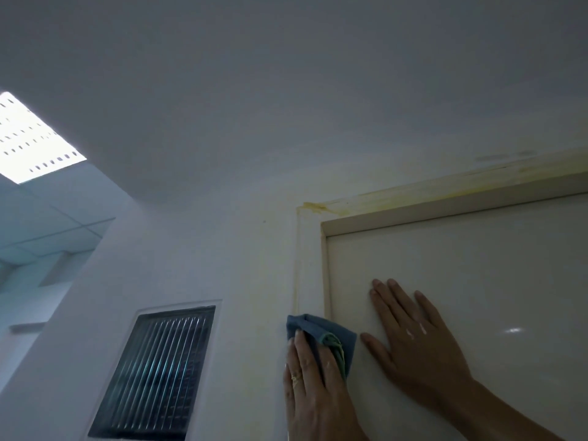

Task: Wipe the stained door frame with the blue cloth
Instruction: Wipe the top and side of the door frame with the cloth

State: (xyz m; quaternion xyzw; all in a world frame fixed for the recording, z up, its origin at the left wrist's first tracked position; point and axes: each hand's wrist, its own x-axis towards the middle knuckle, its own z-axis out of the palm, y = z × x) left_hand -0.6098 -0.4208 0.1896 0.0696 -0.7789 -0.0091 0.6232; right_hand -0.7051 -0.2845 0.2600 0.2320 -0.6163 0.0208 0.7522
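Note:
A cream door frame (pixel 310 265) runs up the left side of a glossy door (pixel 461 281) and across its top. Yellow stains mark the upper corner and the top rail. My left hand (pixel 313 386) presses a folded blue cloth (pixel 321 329) flat against the left upright of the frame, low in view, fingers spread over the cloth. A ring shows on one finger. My right hand (pixel 416 342) lies flat and empty on the door panel, just right of the frame, fingers apart.
A dark louvred vent (pixel 156 377) is set in the white wall left of the frame. A bright ceiling light panel (pixel 28 138) glows at the upper left. White wall and ceiling fill the upper part of the view.

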